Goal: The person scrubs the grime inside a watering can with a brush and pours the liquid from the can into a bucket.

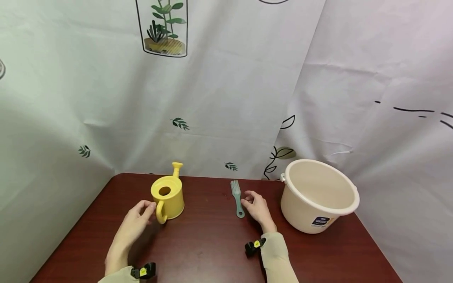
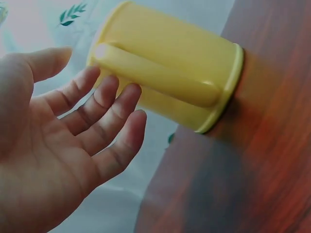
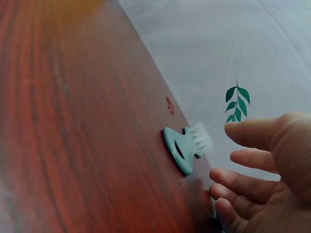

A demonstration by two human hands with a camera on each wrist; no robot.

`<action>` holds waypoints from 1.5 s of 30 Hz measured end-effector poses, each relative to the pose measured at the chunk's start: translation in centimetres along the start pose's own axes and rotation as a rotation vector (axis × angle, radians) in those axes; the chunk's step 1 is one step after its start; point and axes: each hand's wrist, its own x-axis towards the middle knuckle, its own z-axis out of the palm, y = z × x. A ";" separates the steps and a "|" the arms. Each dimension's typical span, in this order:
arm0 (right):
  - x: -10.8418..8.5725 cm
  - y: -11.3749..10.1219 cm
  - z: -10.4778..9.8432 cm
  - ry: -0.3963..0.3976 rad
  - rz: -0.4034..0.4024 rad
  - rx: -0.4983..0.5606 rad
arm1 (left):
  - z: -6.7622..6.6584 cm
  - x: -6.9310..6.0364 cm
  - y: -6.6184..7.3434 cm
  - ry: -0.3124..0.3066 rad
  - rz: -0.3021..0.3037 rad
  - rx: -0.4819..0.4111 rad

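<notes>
Table [image 1: 201, 247] with watering can [image 1: 174, 202], bucket [image 1: 302, 208]

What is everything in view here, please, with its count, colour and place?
Table: 1, reddish brown, lower head view.
Watering can: 1, yellow, on the table's left.
Fork-shaped tool: 1, grey-green, on the table, centre-right.
Bucket: 1, cream, on the table's right.
Label: 1, mostly dark blue, on the bucket.
Backdrop: count unclear, whitish with printed plants, behind the table.
Wrist devices: 2, black, one per arm.
Sleeves: 2, pale beige, bottom of head view.
Left hand: 1, bare, beside the watering can's handle.
Right hand: 1, bare, beside the tool.
</notes>
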 end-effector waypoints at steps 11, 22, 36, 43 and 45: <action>0.3 -0.3 0.8 -0.006 0.014 -0.023 | 2.1 1.2 -1.3 -0.022 -0.002 -0.117; 0.4 -2.2 2.9 0.035 0.139 -0.220 | 3.3 1.7 -2.2 -0.069 0.016 -0.386; 0.5 -2.8 3.4 0.060 0.175 -0.308 | 4.1 2.1 -2.3 -0.094 0.040 -0.451; 0.2 -2.9 2.7 0.004 0.269 -0.276 | 4.5 2.2 -2.1 -0.081 0.033 -0.454; 0.2 -2.9 2.6 -0.010 0.283 -0.285 | 4.5 2.2 -2.0 -0.070 0.022 -0.448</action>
